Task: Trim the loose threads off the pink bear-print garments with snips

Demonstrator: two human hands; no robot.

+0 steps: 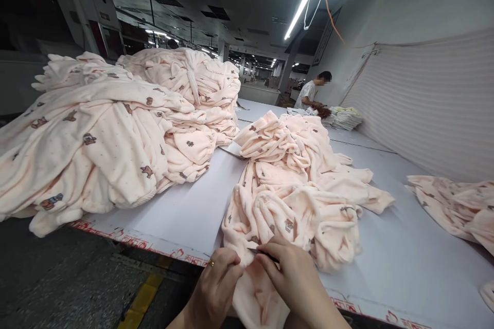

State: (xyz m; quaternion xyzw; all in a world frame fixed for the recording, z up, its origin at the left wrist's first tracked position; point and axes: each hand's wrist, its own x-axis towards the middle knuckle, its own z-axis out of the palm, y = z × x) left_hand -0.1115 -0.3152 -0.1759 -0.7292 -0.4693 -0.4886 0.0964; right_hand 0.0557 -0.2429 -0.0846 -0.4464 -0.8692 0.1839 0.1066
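At the table's near edge, my left hand [219, 280], with a ring on one finger, is closed in a pinch on the edge of a pale pink plush garment [257, 288]. My right hand [287, 270] is wrapped around small dark thread snips [269, 255], whose thin metal tip points left at the cloth by my left fingertips. The blades are too small to tell apart. Part of the garment hangs between my wrists. Just beyond my hands lies a loose heap of matching pink garments [293, 190] with small brown bear prints.
A larger pile of pink garments [116, 133] covers the table's left side and overhangs its edge. More pink cloth [459, 205] lies at the right. The white tabletop [185, 221] has red-printed edging. Farther back, a person [309, 93] stands by folded cloth [343, 117].
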